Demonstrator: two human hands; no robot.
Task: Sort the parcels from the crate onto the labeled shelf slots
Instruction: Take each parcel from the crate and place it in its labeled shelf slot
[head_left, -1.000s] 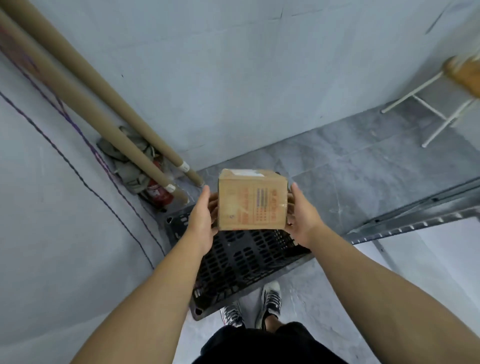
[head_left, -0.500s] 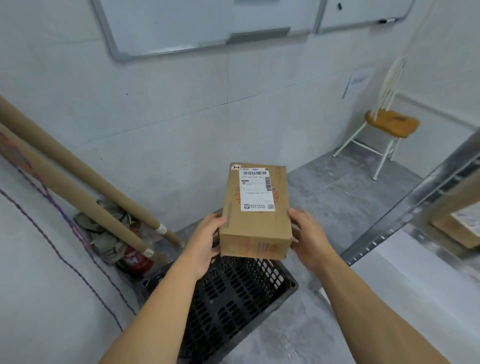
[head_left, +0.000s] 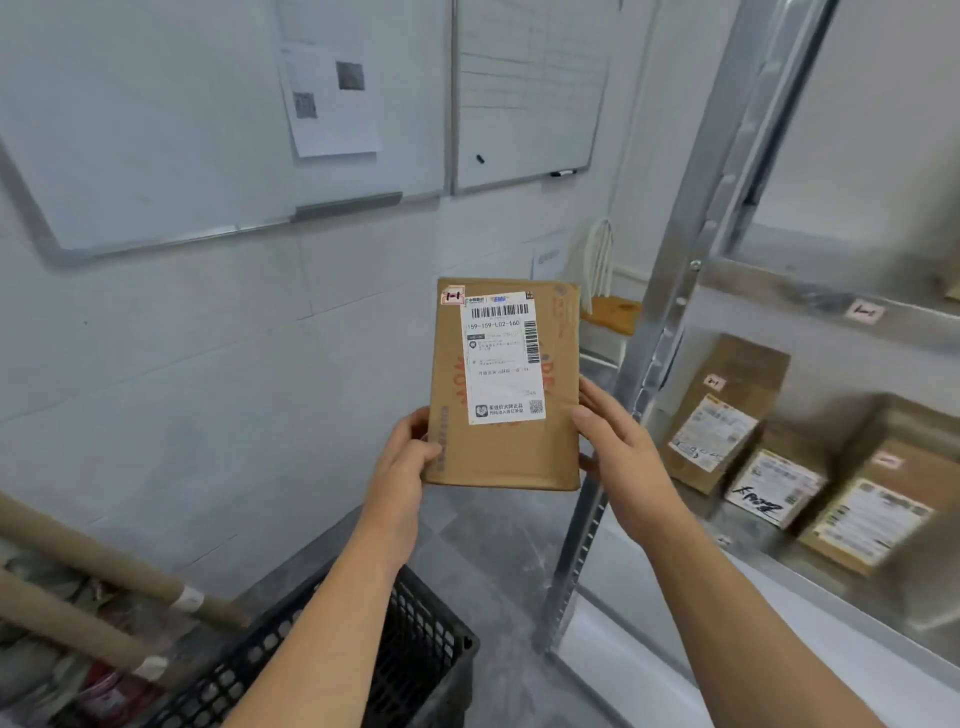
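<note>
Head view: left hand (head_left: 410, 460) & right hand (head_left: 621, 452) grip parcel (head_left: 504, 452) left of shelf (head_left: 662, 332); misread tag (head_left: 452, 295) cd mean wrong slot

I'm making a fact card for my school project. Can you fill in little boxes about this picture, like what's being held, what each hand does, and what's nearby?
Held thing: cardboard parcel, upright, white shipping label facing the camera
Left hand: grips the parcel's lower left edge
Right hand: holds the lower right edge, thumb on the front
Shelf: metal shelf on the right, with several labelled parcels on it
Crate: black crate on the floor, below the left arm
Wall: whiteboards
</note>
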